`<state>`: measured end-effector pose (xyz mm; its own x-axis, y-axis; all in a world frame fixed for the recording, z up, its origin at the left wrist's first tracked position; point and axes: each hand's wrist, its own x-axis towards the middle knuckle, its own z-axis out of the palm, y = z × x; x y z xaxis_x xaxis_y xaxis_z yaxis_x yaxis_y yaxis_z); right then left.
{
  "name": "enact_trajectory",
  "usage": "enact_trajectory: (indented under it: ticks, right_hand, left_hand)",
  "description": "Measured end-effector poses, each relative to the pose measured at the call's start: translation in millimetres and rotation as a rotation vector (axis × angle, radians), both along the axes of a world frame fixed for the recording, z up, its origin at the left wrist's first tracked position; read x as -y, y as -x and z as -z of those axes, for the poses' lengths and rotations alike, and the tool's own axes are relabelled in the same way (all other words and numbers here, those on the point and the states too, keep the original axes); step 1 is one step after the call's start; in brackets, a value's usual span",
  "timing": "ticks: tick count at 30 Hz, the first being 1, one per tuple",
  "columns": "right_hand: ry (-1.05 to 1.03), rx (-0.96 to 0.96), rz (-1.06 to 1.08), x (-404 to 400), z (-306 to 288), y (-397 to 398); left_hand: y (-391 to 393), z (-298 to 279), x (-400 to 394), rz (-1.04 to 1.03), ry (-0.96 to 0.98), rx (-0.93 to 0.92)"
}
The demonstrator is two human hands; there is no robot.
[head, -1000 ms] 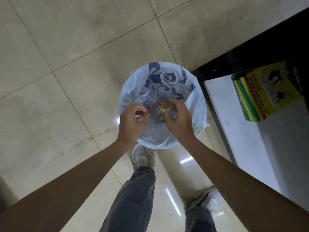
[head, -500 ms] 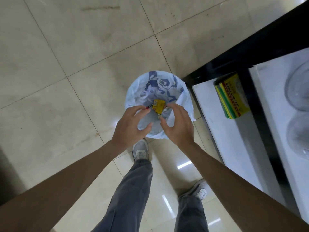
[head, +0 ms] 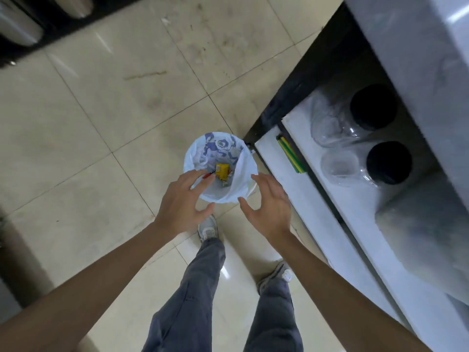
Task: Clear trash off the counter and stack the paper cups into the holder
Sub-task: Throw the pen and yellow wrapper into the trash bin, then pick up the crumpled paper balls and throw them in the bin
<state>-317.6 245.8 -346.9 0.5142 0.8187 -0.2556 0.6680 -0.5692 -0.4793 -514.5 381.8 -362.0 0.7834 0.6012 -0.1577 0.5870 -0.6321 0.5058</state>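
Note:
A small bin lined with a white and blue plastic bag (head: pixel 243 171) stands on the tiled floor by the counter's corner. Inside it lie a yellow wrapper (head: pixel 222 172) and a thin red piece of trash (head: pixel 208 175). My left hand (head: pixel 183 202) hovers over the bin's near left rim, fingers spread, holding nothing. My right hand (head: pixel 269 205) is raised just right of the bin's near edge, also spread and empty. No paper cups or cup holder are in sight.
The grey counter top (head: pixel 416 57) fills the upper right. On the white shelf (head: pixel 330 214) below it stand clear jars with black lids (head: pixel 373 107), and a yellow and green pack (head: pixel 291 154) lies on a lower shelf. My feet stand just behind the bin.
The yellow wrapper left my fingers and now lies in the bin. Both hands opened and drew back and apart from over the bin. The view rose, showing more of the counter.

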Motion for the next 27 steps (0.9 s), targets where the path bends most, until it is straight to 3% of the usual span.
enact_trajectory:
  ticks: [11,27]
  right_hand:
    - [-0.172,0.055,0.209,91,-149,-4]
    - [-0.499,0.266,0.402,286,-266,-28]
  left_hand:
    - [-33,-149,70,0.143,-0.056,0.140]
    - [-117,-285,221,0.400,-0.222,0.363]
